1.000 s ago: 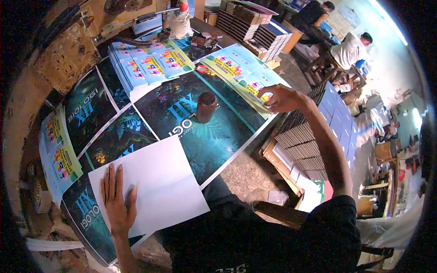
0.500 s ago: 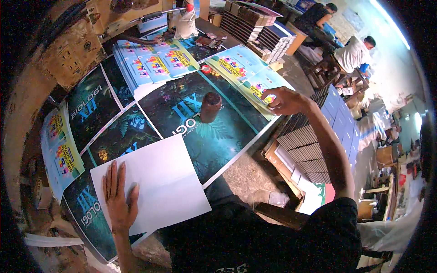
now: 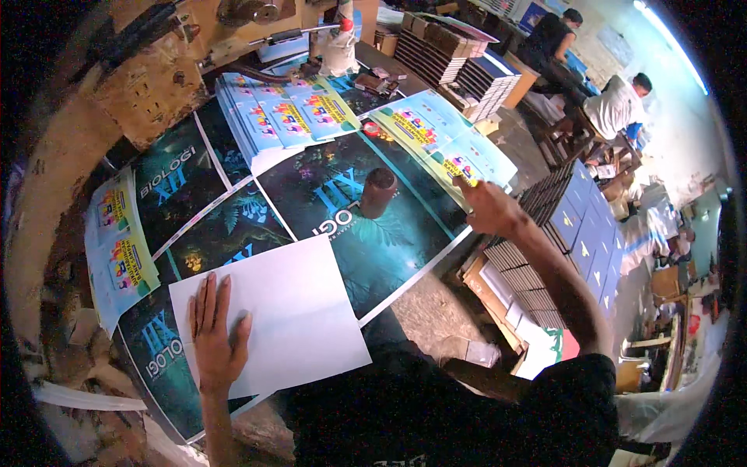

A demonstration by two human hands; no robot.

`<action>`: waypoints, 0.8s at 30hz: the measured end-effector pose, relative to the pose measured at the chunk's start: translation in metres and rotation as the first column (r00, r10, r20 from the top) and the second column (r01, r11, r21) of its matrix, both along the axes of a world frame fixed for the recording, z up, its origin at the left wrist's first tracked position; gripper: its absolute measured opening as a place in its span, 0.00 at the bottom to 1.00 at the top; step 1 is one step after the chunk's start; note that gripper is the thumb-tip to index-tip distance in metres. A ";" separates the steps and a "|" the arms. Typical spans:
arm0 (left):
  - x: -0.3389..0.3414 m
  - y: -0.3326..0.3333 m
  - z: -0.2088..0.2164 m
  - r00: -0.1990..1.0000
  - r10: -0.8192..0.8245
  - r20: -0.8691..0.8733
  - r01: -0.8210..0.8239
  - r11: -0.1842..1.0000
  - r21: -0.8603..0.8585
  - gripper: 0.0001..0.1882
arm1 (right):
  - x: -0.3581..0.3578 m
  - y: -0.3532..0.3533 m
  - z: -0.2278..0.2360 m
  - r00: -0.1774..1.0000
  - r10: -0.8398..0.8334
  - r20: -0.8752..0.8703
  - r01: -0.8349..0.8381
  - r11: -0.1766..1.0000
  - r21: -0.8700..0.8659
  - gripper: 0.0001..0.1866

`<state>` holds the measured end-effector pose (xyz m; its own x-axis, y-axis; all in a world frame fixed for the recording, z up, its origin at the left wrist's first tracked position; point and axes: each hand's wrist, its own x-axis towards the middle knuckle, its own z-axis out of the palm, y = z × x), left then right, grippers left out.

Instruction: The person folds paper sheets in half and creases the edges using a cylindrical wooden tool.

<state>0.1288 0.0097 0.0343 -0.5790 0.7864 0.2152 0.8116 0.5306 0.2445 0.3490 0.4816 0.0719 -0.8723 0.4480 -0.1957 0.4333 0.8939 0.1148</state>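
Observation:
My left hand (image 3: 214, 336) lies flat, fingers spread, on the near left corner of a blank white sheet (image 3: 288, 311). The sheet rests on large dark teal printed covers (image 3: 342, 210) that spread over the table. My right hand (image 3: 489, 207) reaches out to the right and touches the near edge of a stack of light blue colourful printed sheets (image 3: 440, 140). I cannot tell whether its fingers pinch a sheet. A small dark brown cylinder (image 3: 377, 192) stands on the covers between my two hands.
A second stack of colourful sheets (image 3: 284, 117) lies at the back, a third (image 3: 117, 245) at the far left. A white bottle (image 3: 340, 48) stands by a machine. Stacks of books (image 3: 576, 226) sit right of the table. Two people (image 3: 615, 105) work at the back right.
The view has shifted a little. My right hand has stayed at the light blue stack, and my left hand has kept pressing on the white sheet.

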 end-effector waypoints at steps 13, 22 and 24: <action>0.001 -0.004 -0.005 1.000 0.012 -0.005 -0.012 1.000 -0.009 0.32 | 0.034 -0.022 -0.034 0.832 -0.148 -0.535 0.342 0.896 0.284 0.27; -0.002 -0.003 -0.004 1.000 0.014 -0.024 -0.014 1.000 -0.005 0.32 | 0.034 -0.002 -0.016 0.334 -0.534 -0.777 0.211 0.846 -0.490 0.15; -0.002 -0.001 -0.002 1.000 0.006 -0.004 -0.006 1.000 0.005 0.32 | 0.043 0.038 -0.022 0.208 -0.475 -0.855 -0.042 0.869 -0.493 0.14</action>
